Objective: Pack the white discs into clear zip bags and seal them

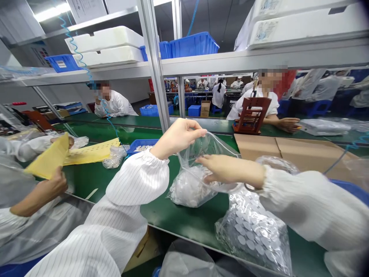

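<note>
Room: a factory workroom with people in white striped smocks, and a white metal shelf (230,61) above the work line carrying white foam boxes (103,44) and a blue plastic crate (193,45).

Tabletop: you are working on a green tabletop (92,184), with a cardboard sheet (259,148) lying beyond your hands and a blue tray (141,145) to your left.

Bag: the clear plastic bag (190,188) sits on the tabletop between your hands, its mouth pulled up and open, with a whitish bundle slumped in the bottom.

Handling: judging by how it slumps, the bag seems light and soft. The film looks thin and slippery, so the raised rim is the surest place to hold. The bundle's contents are too blurred to tell.

Left grip: your left hand (180,136) pinches the bag's upper rim between thumb and fingers, above the bundle.

Right grip: your right hand (221,169) is at the bag's mouth, fingers extended and not visibly pinching. You cannot tell whether they touch the bundle.

Nearby: a fuller bag of white discs (249,234) lies just below your right forearm. To your left, a co-worker's hand (54,184) holds a yellow perforated sheet (92,152).
</note>
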The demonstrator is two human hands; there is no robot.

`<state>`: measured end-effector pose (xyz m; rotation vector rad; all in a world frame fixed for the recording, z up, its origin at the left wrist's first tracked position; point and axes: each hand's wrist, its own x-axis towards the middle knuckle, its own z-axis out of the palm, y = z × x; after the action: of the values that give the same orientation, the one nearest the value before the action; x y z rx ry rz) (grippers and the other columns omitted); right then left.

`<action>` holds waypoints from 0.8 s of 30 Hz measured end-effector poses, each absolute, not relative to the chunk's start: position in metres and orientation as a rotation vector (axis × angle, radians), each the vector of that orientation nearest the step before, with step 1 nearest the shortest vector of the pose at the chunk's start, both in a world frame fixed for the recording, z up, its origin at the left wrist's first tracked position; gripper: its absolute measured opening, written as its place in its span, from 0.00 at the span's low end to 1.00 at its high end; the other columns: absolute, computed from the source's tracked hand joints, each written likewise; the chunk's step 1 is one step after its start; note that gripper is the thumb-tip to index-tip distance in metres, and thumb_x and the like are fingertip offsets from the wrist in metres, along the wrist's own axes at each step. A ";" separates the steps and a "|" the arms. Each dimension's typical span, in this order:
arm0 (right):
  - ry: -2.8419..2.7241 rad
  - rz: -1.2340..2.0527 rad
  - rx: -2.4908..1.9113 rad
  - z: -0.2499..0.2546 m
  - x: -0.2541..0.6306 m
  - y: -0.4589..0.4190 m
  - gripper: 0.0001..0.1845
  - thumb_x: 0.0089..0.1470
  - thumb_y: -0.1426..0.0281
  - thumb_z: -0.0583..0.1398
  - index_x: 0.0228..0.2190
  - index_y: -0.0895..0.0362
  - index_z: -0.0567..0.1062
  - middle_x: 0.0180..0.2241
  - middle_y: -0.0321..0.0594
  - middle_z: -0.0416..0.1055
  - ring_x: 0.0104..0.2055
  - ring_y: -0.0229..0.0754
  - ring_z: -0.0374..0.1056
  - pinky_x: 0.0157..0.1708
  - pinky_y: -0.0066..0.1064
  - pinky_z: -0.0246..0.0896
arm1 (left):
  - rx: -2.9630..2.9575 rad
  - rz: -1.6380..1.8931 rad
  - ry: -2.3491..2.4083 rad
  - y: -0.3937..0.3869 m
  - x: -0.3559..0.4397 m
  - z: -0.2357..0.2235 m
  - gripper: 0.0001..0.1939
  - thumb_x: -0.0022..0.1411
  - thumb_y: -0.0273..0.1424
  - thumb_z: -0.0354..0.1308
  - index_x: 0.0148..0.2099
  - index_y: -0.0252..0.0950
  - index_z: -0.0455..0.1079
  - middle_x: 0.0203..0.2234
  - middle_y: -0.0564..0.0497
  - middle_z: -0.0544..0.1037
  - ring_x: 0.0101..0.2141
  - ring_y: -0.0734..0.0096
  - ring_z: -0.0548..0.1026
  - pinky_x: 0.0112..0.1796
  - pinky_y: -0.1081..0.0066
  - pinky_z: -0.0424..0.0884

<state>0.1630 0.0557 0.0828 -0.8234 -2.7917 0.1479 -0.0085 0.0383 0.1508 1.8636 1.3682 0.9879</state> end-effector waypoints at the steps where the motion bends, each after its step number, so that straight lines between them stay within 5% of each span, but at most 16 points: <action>1: -2.862 0.125 -0.832 0.094 0.171 0.049 0.16 0.49 0.64 0.64 0.41 0.56 0.74 0.33 0.43 0.75 0.32 0.46 0.71 0.29 0.32 0.61 | 1.846 1.002 1.385 0.040 -0.014 0.150 0.12 0.57 0.38 0.60 0.27 0.35 0.72 0.11 0.59 0.58 0.12 0.84 0.52 0.15 0.77 0.46; 5: -3.054 0.243 -0.735 0.120 0.205 0.026 0.18 0.54 0.53 0.58 0.37 0.53 0.74 0.28 0.40 0.72 0.32 0.46 0.69 0.28 0.32 0.58 | 1.788 1.093 1.440 0.043 -0.035 0.150 0.12 0.54 0.40 0.63 0.29 0.35 0.74 0.11 0.58 0.60 0.12 0.83 0.52 0.15 0.76 0.46; 8: -2.962 0.116 -0.756 0.118 0.223 0.023 0.10 0.56 0.61 0.58 0.28 0.53 0.74 0.25 0.38 0.71 0.32 0.44 0.68 0.28 0.31 0.55 | 1.828 1.249 1.432 0.031 -0.044 0.150 0.16 0.55 0.43 0.62 0.37 0.35 0.75 0.19 0.52 0.71 0.18 0.76 0.66 0.18 0.76 0.59; 11: -2.798 -0.016 -0.840 0.120 0.227 0.028 0.12 0.60 0.68 0.53 0.28 0.53 0.74 0.26 0.37 0.72 0.31 0.41 0.68 0.29 0.31 0.54 | 1.912 1.331 1.301 0.003 -0.047 0.140 0.30 0.56 0.50 0.58 0.56 0.38 0.67 0.42 0.43 0.77 0.42 0.60 0.75 0.39 0.66 0.73; 13: -2.699 -0.063 -0.854 0.125 0.225 0.032 0.11 0.60 0.66 0.54 0.30 0.53 0.75 0.27 0.37 0.73 0.31 0.41 0.69 0.30 0.31 0.55 | 1.977 1.255 1.175 -0.016 -0.047 0.125 0.44 0.50 0.53 0.62 0.65 0.43 0.55 0.58 0.42 0.67 0.58 0.52 0.64 0.55 0.57 0.64; 15: -2.608 -0.086 -0.878 0.130 0.222 0.035 0.10 0.59 0.65 0.55 0.30 0.53 0.75 0.28 0.37 0.74 0.32 0.41 0.69 0.30 0.31 0.56 | 2.007 1.195 1.198 -0.030 -0.046 0.109 0.53 0.43 0.49 0.69 0.68 0.47 0.48 0.63 0.44 0.59 0.62 0.51 0.58 0.60 0.55 0.57; 17: -2.542 -0.069 -0.891 0.132 0.218 0.037 0.10 0.59 0.65 0.56 0.31 0.52 0.75 0.29 0.36 0.74 0.33 0.41 0.69 0.31 0.31 0.57 | 1.994 1.270 1.342 -0.037 -0.044 0.095 0.46 0.47 0.42 0.70 0.65 0.47 0.54 0.59 0.45 0.67 0.59 0.54 0.64 0.59 0.56 0.59; 21: -2.438 -0.062 -0.820 0.132 0.215 0.039 0.11 0.59 0.63 0.56 0.30 0.52 0.76 0.29 0.36 0.75 0.33 0.42 0.69 0.32 0.32 0.58 | 1.943 1.616 1.613 -0.034 -0.036 0.089 0.07 0.59 0.34 0.61 0.40 0.41 0.76 0.36 0.52 0.81 0.41 0.66 0.77 0.47 0.67 0.71; 24: -2.312 -0.076 -0.754 0.137 0.214 0.040 0.13 0.58 0.60 0.57 0.27 0.52 0.76 0.25 0.36 0.74 0.30 0.41 0.68 0.32 0.33 0.58 | 1.908 1.799 1.621 -0.027 -0.032 0.098 0.06 0.61 0.33 0.60 0.39 0.40 0.76 0.32 0.54 0.82 0.36 0.69 0.79 0.43 0.69 0.73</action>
<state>0.2144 0.0397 0.1371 -0.7535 -2.3117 -0.0762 -0.0319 -0.0267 0.0983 1.9077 1.6208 1.7987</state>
